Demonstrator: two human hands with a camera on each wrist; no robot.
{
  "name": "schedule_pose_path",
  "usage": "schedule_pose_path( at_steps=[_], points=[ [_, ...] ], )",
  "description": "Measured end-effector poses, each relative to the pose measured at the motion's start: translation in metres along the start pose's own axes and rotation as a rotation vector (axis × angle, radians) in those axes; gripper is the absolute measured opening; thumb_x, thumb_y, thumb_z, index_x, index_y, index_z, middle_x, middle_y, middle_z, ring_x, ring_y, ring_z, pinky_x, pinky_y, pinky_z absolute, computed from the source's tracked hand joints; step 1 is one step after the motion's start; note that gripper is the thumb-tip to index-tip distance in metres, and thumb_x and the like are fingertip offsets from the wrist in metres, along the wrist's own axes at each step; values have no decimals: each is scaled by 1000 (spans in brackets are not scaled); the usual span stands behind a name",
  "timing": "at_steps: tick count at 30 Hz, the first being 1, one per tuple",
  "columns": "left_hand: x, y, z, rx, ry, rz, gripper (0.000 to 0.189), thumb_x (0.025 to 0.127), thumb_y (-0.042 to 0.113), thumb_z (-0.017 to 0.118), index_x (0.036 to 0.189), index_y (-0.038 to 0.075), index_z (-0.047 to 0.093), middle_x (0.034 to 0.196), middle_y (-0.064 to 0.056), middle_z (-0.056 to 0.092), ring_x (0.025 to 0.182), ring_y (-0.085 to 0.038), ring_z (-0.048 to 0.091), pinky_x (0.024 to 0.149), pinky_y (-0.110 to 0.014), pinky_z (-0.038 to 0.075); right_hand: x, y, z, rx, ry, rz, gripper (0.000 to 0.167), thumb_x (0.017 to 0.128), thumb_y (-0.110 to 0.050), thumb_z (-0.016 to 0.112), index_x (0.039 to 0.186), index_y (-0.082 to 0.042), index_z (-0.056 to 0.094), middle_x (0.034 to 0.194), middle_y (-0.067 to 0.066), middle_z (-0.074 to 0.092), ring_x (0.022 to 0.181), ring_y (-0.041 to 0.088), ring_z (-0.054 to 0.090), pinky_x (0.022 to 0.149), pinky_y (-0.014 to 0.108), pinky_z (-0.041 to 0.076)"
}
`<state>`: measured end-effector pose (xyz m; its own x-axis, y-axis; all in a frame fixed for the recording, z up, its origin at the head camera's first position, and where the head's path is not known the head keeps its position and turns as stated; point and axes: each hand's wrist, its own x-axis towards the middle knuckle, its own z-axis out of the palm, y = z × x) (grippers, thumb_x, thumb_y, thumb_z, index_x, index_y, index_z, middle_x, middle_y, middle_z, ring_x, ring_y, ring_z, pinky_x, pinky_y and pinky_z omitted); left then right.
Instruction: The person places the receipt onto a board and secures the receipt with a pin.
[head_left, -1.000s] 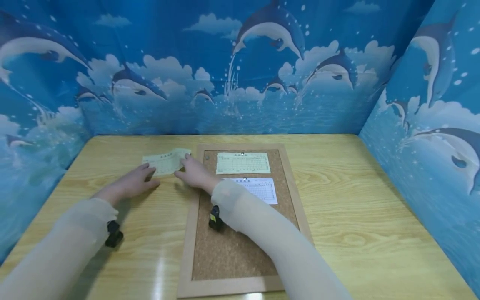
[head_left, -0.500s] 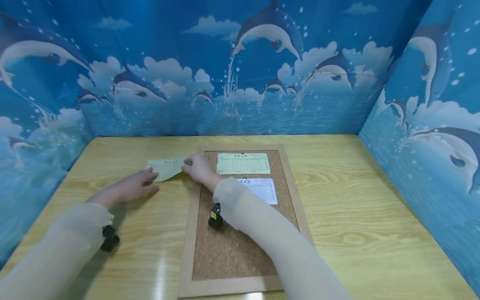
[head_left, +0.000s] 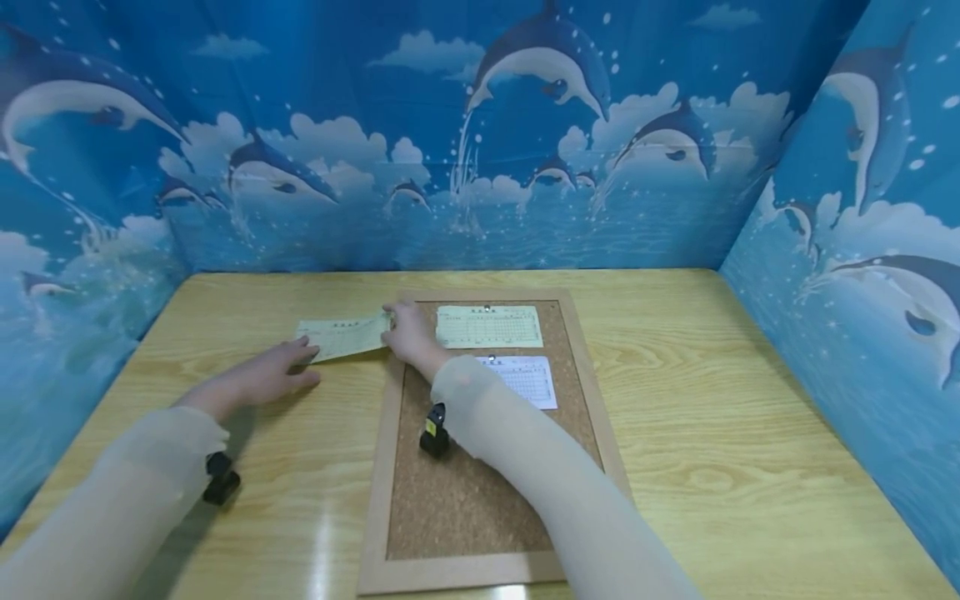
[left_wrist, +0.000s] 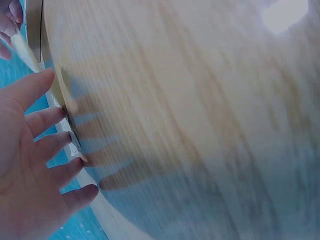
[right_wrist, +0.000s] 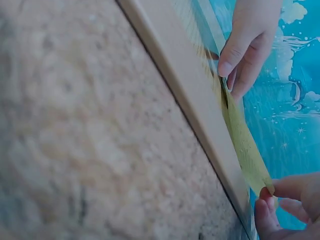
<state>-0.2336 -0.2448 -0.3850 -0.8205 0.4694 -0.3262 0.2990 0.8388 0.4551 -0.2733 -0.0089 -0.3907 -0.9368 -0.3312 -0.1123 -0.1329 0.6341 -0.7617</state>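
In the head view a pale green printed paper slip (head_left: 347, 338) lies left of a wood-framed corkboard (head_left: 465, 500). My right hand (head_left: 414, 337) pinches the slip's right end between thumb and finger, over the board's upper left frame. That end is lifted and the slip bends, as the right wrist view shows of the paper (right_wrist: 245, 145). At the slip's left end is my left hand (head_left: 262, 372); the left wrist view has its fingers (left_wrist: 47, 120) spread and fairly straight, tips down at the paper and tabletop.
A second green slip (head_left: 489, 327) is pinned at the top of the board, with a white slip (head_left: 528, 382) pinned below it, partly behind the right sleeve. The wood-grain table (head_left: 720, 433) ends at a blue dolphin curtain (head_left: 450, 225).
My right hand has taken the slip's right end, raised it and drawn it rightward over the board's frame. The left hand has stayed nearly in place as the slip slid right.
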Motion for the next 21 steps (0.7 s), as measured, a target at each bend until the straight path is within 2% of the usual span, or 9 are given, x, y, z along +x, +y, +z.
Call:
schedule_pose_path(
  at_steps=[3,5,7,10,11,14,16,19,21],
  points=[
    [0,-1,1,12,10,14,64,96,32,51,139,-11,30,144,-38,14,128,-57,14,101,-65,15,0,2,-1,77,6,9,58,93,-7,56,145,-6,31,101,10,58,82,19,56,62,26,38],
    [-1,-1,2,23,21,23,64,96,31,51,139,-12,31,143,-39,14,127,-57,15,101,-65,15,0,3,0,136,-8,14,66,93,-7,56,148,-4,21,70,3,49,56,16,42,54,25,33],
    [-2,0,3,27,32,30,64,96,30,52,138,-12,31,143,-39,15,127,-58,15,100,-65,15,-1,4,0,197,-26,24,69,94,-8,54,149,-4,13,58,0,36,48,14,29,50,26,30],
    [-3,0,5,33,49,41,64,95,30,54,137,-13,32,142,-40,16,126,-58,16,100,-65,15,-2,6,0,260,-24,31,63,96,-10,52,148,-3,17,58,-1,43,48,10,39,51,23,37],
    [-3,1,5,33,52,43,63,95,29,54,137,-13,32,142,-39,16,126,-58,16,100,-65,15,-2,7,0,268,-17,31,53,96,-11,51,143,0,29,59,-1,46,50,10,43,52,23,38],
    [-2,1,7,34,59,50,64,95,30,54,136,-13,33,141,-40,17,126,-58,17,100,-65,16,-1,10,1,245,15,13,15,97,-11,50,94,3,56,57,0,43,51,11,42,53,22,37],
    [-1,0,8,31,61,49,63,95,30,53,136,-13,33,141,-40,17,126,-58,17,100,-65,15,0,11,1,206,32,2,27,96,-10,51,71,-3,45,57,0,37,50,10,38,52,22,35],
    [-1,-1,8,28,70,44,63,95,29,53,136,-14,33,141,-40,17,126,-58,17,100,-65,16,1,12,0,186,50,9,25,95,-8,52,70,-4,52,63,1,44,52,10,44,54,20,40],
    [0,-2,8,23,83,31,62,95,29,52,136,-14,34,141,-39,18,127,-56,18,101,-64,16,0,12,-1,193,51,25,14,94,-8,53,87,0,63,78,5,59,62,12,57,59,21,47]
  ],
)
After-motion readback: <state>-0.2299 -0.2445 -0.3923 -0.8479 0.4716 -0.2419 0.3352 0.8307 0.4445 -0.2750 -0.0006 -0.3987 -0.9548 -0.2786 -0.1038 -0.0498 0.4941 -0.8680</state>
